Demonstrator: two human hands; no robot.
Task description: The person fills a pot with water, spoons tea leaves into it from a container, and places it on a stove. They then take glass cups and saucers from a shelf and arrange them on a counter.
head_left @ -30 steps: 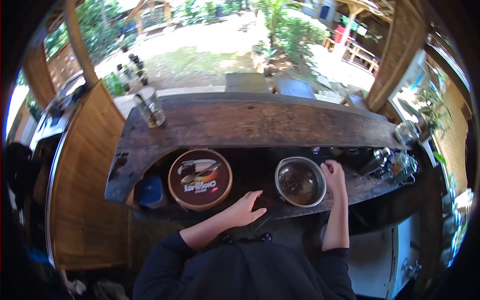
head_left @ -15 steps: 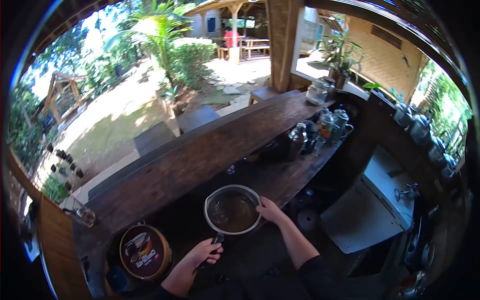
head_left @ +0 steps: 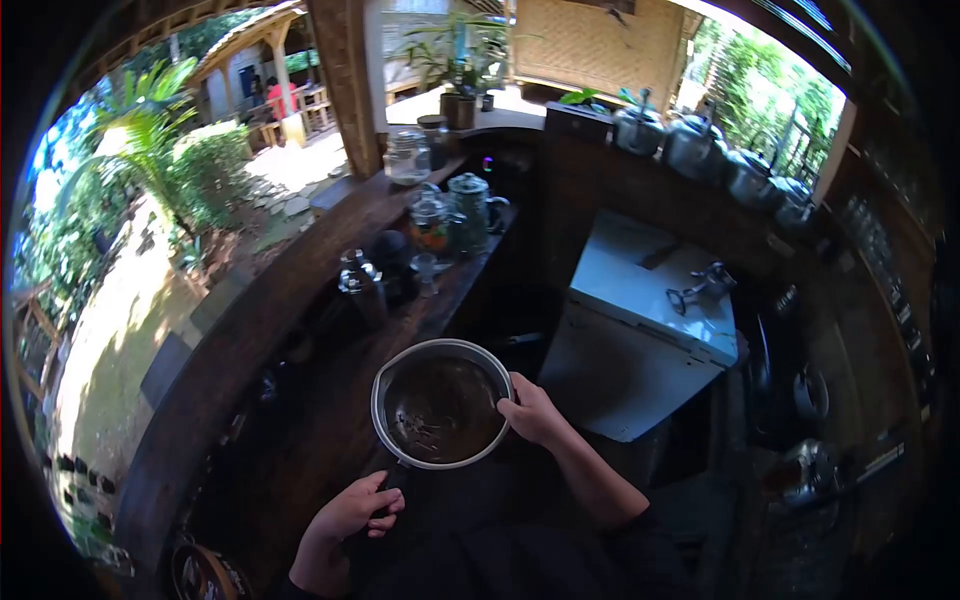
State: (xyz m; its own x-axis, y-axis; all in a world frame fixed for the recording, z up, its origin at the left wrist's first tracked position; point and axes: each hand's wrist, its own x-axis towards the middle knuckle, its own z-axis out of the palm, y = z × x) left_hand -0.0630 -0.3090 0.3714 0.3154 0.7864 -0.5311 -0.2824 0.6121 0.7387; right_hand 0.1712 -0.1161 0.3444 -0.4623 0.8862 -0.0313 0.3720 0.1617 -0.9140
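Note:
A round metal saucepan (head_left: pixel 380 415) is held in front of my body, its inside dark with some liquid and a few glints at the bottom. My right hand (head_left: pixel 532 410) grips the rim on the right side, thumb over the edge. Below the pan's lower left edge, my left hand (head_left: pixel 358 510) is curled around the dark handle, most of which is hidden by the fingers. The pan overlaps the inner edge of the wooden counter (head_left: pixel 255 260) in this view.
A cocktail shaker (head_left: pixel 362 285), glass jars (head_left: pixel 408 158) and a glass pitcher (head_left: pixel 468 212) stand along the counter. To the right is a white chest-like appliance (head_left: pixel 625 350) with a metal clamp-like tool (head_left: pixel 704 288) on top. Several kettles (head_left: pixel 692 145) line the back ledge.
My view has turned to the right, and the pan has come round with both hands still at it. The appliance and kettles now sit nearer the middle; the round lidded container has slid toward the lower left.

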